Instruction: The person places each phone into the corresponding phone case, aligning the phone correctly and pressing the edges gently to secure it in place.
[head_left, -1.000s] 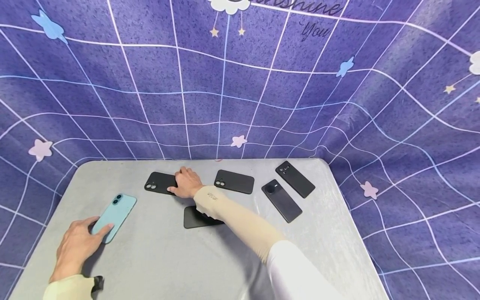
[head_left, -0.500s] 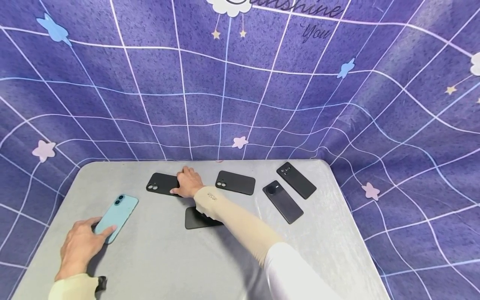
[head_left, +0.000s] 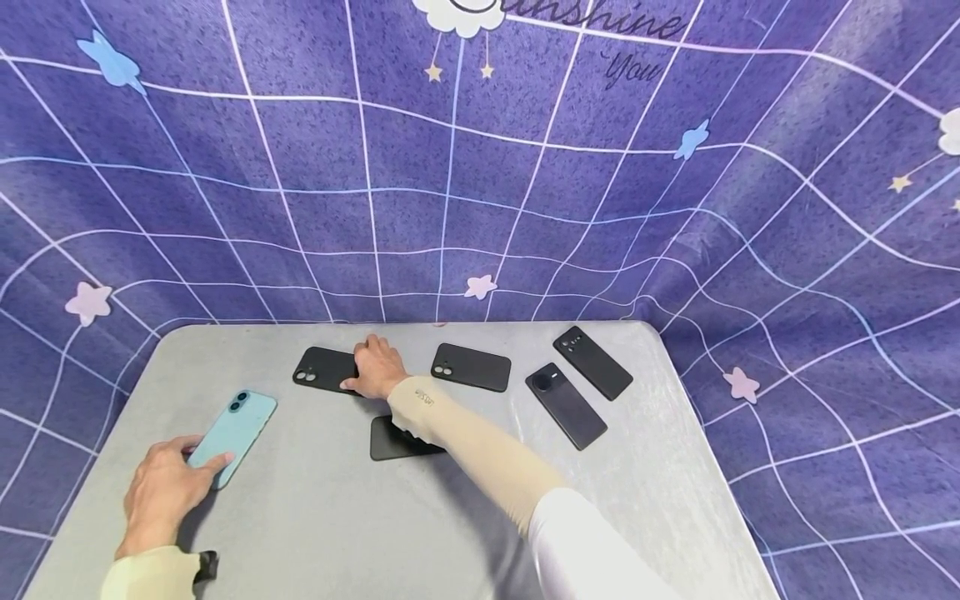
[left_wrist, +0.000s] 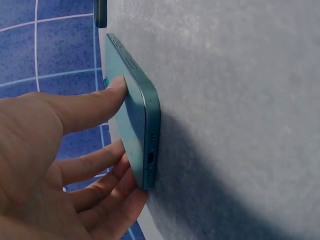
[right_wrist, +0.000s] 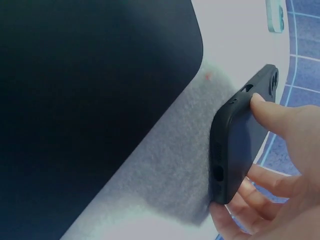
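In the head view, my left hand (head_left: 163, 493) holds the lower end of a light blue phone (head_left: 238, 432) lying back up at the table's left. The left wrist view has my thumb on one long side of the phone (left_wrist: 150, 117) and my fingers at the other. Farther back, my right hand (head_left: 377, 367) grips the right end of a black phone case (head_left: 324, 367), whose camera cutouts face left. Thumb and fingers pinch the case (right_wrist: 242, 145) across its long sides in the right wrist view. My palm hides that end in the head view.
A black flat slab (head_left: 390, 442) lies partly under my right forearm. Another black phone case (head_left: 472, 367) is right of my right hand. Farther right lie a dark phone (head_left: 568, 408) with a round camera and a black case (head_left: 595, 363). A patterned curtain (head_left: 405, 217) backs the table.
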